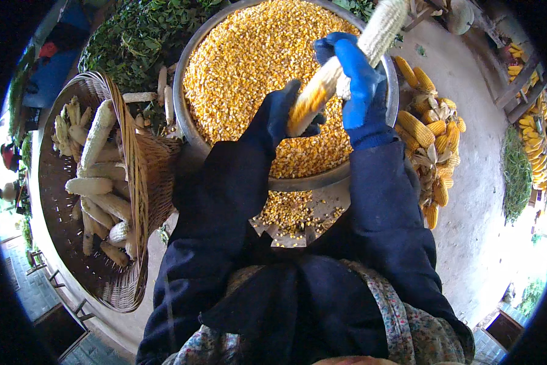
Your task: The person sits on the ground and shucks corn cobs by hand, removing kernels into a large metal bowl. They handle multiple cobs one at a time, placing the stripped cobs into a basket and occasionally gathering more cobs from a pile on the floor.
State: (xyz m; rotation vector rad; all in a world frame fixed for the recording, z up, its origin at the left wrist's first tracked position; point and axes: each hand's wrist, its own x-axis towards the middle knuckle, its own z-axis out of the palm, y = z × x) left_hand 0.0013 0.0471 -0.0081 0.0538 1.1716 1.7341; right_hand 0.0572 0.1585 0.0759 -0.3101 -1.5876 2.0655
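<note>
Above a wide metal basin [193, 130] heaped with loose corn kernels [255, 64], my two gloved hands meet. My left hand [284, 114], in a dark glove, grips the lower end of a corn cob [314, 98] that is partly bare and still bears orange kernels on one side. My right hand [357, 80], in a blue glove, is closed around a bare, pale cob [383, 32] that slants up to the right. The two cobs cross or touch at my right hand; its fingers hide the contact.
A tilted wicker basket [141, 196] of stripped cobs [95, 137] stands at the left. Unshelled corn ears [414, 127] lie right of the basin. Green leaves [132, 50] are heaped behind, upper left. Spilled kernels [287, 212] lie below the basin.
</note>
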